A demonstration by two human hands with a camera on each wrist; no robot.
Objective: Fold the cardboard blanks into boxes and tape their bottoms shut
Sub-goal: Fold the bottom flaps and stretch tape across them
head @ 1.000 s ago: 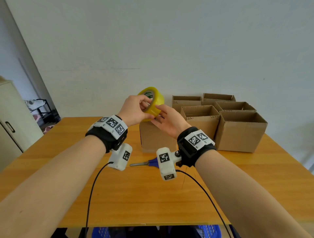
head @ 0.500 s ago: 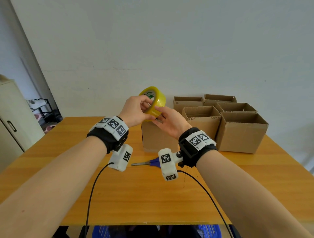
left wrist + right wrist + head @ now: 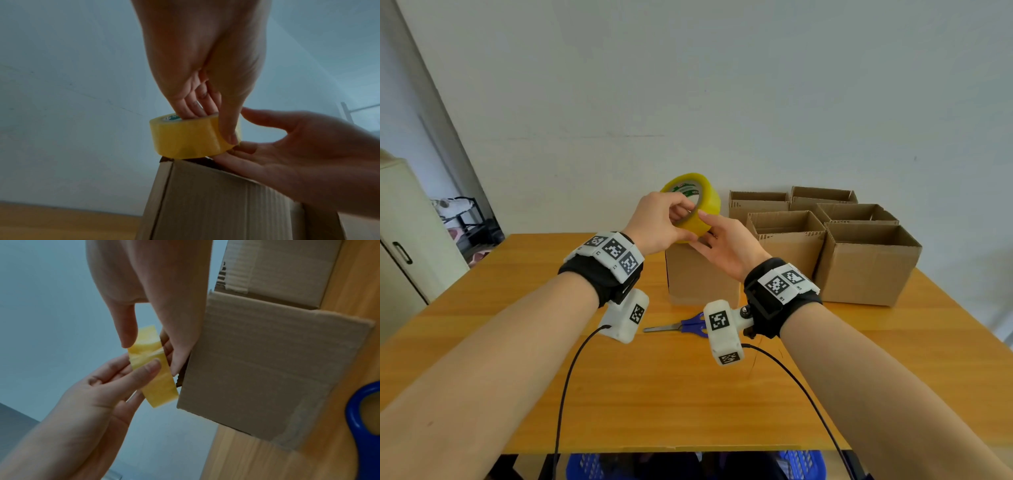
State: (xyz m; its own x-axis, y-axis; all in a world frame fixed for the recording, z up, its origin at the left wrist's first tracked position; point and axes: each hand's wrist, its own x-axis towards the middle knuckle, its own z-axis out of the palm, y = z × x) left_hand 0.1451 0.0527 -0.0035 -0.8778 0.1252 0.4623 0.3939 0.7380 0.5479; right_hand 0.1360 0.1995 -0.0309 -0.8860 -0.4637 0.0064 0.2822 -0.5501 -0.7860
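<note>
**Fingers on the roll, feeling for the tape's loose end**

Fingers (image 3: 195, 105) of the left hand (image 3: 657, 219) hooked through the core, thumb pressed on the outer face: a firm grip. Right hand (image 3: 726, 240) uncurled, straight fingertips (image 3: 246, 154) touching the roll's lower edge and outer wrap, clasping nothing.

Largest first: orange-brown wooden table (image 3: 654, 394), broad and flat, a sound bed for pressing tape down. At its right rear, a cluster of open-topped brown cardboard boxes (image 3: 866, 267), standing side by side. Nearer, just under both hands, one upright brown corrugated cardboard box (image 3: 702, 277); top face hidden behind the hands from the head view, so flap state not told. Probably light and stiff along its fluted walls, weak at corners and flap edges; better steadied with a flat palm on a wall than pinched at a flap.

Held just above that box's top edge, close enough to look almost touching: yellow translucent roll of packing tape (image 3: 707, 202), tilted, printed core facing the person. Smooth and slippery on the outer wrap, rigid thanks to the cardboard core, so best held through the core as now. Free end not made out in any view; likely thin, clingy, prone to folding on itself once peeled. Worth lifting with a nail and drawing out taut.

Smallest: blue-handled steel scissors (image 3: 688, 325) lying flat on the table in front of the box, untouched, within easy reach for cutting.
</note>
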